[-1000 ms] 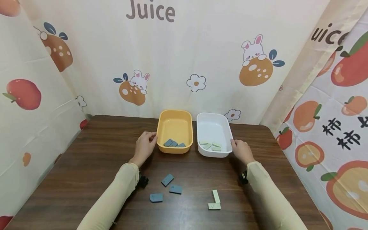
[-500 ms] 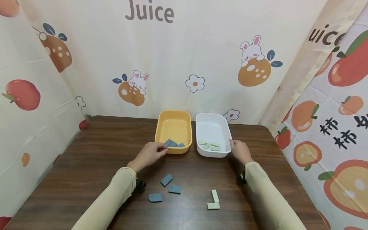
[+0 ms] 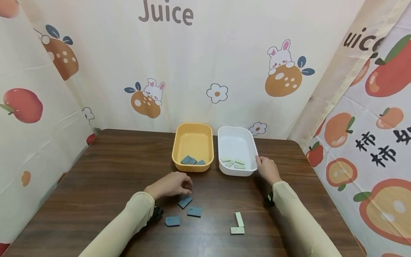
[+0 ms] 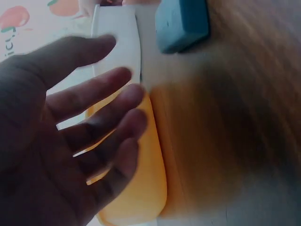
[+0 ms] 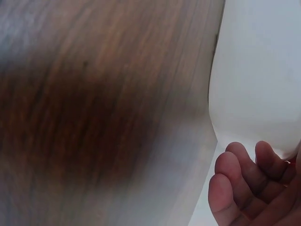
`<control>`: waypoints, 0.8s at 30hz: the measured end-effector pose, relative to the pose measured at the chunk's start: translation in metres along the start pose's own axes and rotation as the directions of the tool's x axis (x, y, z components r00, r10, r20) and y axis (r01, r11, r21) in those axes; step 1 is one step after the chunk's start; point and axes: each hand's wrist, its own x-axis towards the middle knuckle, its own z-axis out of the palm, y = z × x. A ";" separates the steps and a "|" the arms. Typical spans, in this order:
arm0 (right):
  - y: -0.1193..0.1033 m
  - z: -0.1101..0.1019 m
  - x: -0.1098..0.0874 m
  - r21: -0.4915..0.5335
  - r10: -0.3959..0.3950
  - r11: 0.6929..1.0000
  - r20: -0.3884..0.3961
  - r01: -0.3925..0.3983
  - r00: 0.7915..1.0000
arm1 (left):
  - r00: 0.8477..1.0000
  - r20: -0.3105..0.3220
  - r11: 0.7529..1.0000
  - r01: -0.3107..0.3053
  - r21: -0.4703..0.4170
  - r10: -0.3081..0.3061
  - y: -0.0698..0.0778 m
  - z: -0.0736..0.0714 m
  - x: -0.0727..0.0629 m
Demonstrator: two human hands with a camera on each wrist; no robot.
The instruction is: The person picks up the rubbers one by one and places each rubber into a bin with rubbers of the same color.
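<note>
In the head view my left hand [image 3: 169, 185] hovers just behind a blue-grey block [image 3: 185, 202], fingers loosely bent. The left wrist view shows that hand [image 4: 70, 122] holding nothing, thumb and fingers spread apart, with a blue-grey block [image 4: 182, 23] beyond the fingertips. Two more blue-grey blocks lie close by, a flat one [image 3: 194, 212] and one with a cut corner [image 3: 172, 221]. My right hand [image 3: 268, 169] grips the near right rim of a white bin [image 3: 237, 141]; in the right wrist view its fingers [image 5: 227, 193] curl against the bin's outside.
A yellow bin [image 3: 192, 140] with several blue-grey blocks [image 3: 192, 161] stands left of the white bin, which has several pale green blocks [image 3: 239, 166] in it. Two pale green blocks, one lengthwise [image 3: 239, 219] and one crosswise [image 3: 237, 231], lie on the wooden table [image 3: 112, 178].
My left hand has left the yellow bin's left side, passed its near edge and come toward me to the nearest blue-grey block. The right hand has stayed at the white bin.
</note>
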 end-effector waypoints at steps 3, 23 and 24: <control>0.000 0.000 0.000 0.010 0.007 1.000 -0.006 -0.007 1.000 | 0.997 0.072 1.000 -0.008 0.017 0.007 0.003 0.004 -0.002; 0.003 0.006 0.001 0.026 0.012 1.000 -0.044 -0.010 0.999 | 0.997 0.073 0.992 0.023 0.124 -0.032 0.009 0.014 -0.006; 0.003 0.006 0.001 0.025 0.012 1.000 -0.044 -0.011 0.999 | 0.997 0.066 0.993 0.022 0.119 -0.030 0.009 0.014 -0.006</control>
